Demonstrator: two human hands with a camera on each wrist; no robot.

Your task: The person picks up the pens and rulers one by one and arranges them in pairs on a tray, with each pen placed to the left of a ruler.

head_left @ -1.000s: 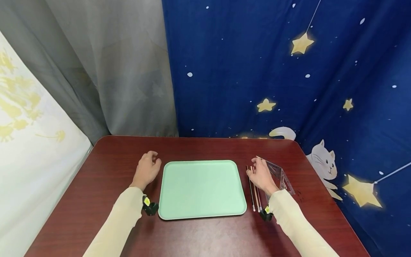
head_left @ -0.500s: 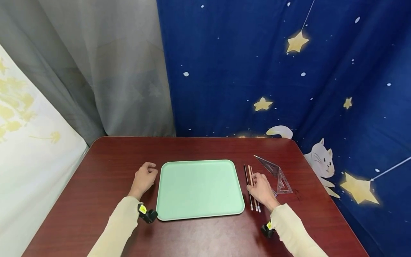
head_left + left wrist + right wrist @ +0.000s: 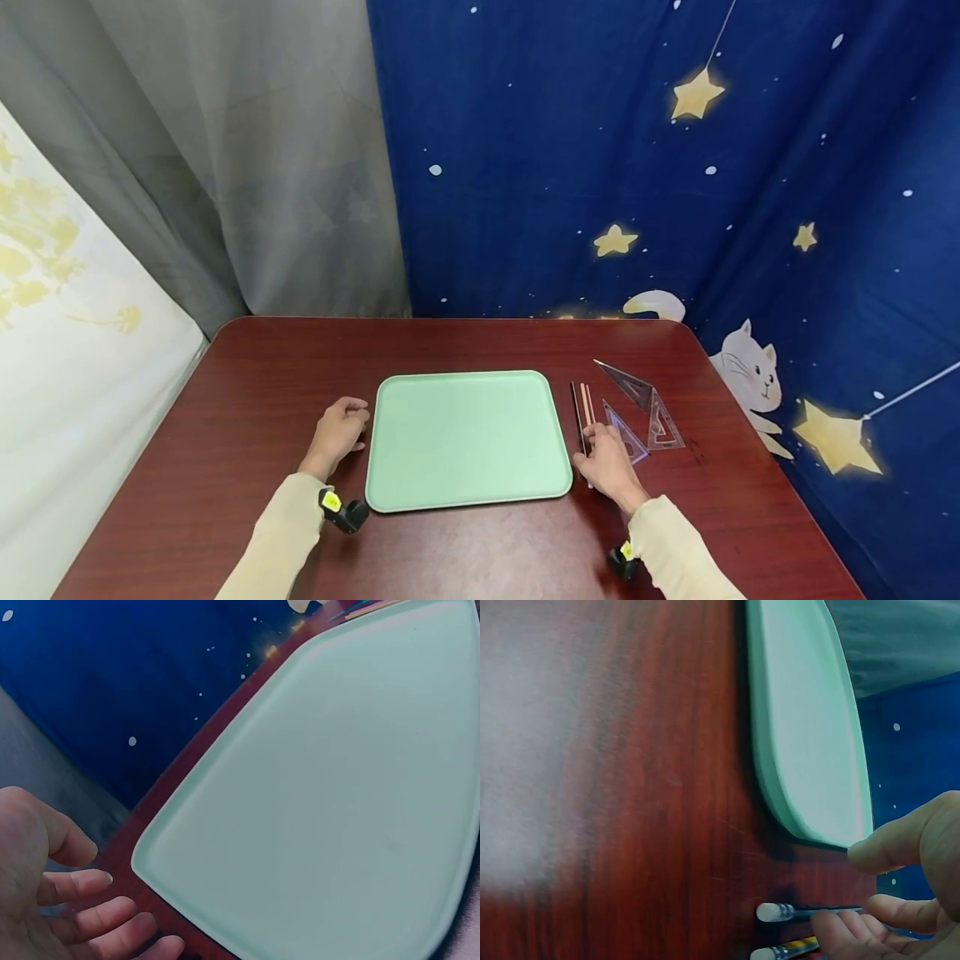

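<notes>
In the head view my right hand (image 3: 611, 468) is over the lower part of several pencils, a black one (image 3: 577, 412) and pale wooden ones (image 3: 587, 403), lying side by side. The right wrist view shows the thumb (image 3: 889, 847) apart from the fingers, whose tips are right at the pencils. White eraser ends (image 3: 772, 912) stick out there. Two clear set squares (image 3: 663, 427) lie beyond that hand, and another bluish one (image 3: 625, 433) lies close to its fingers. My left hand (image 3: 339, 435), fingers loosely bent around nothing, hovers by the left side of a mint-green tray (image 3: 468, 442).
A dark red wooden table (image 3: 480, 554) bears everything. Behind it hang a grey curtain (image 3: 315, 208) and a blue star-patterned curtain (image 3: 517, 167); white cloth (image 3: 82, 400) hangs at the left. Each wrist wears a small black camera (image 3: 347, 515).
My right hand has moved back toward me along the pencils, from their far part to the eraser ends, uncovering the set squares. The left hand has drawn slightly nearer to me.
</notes>
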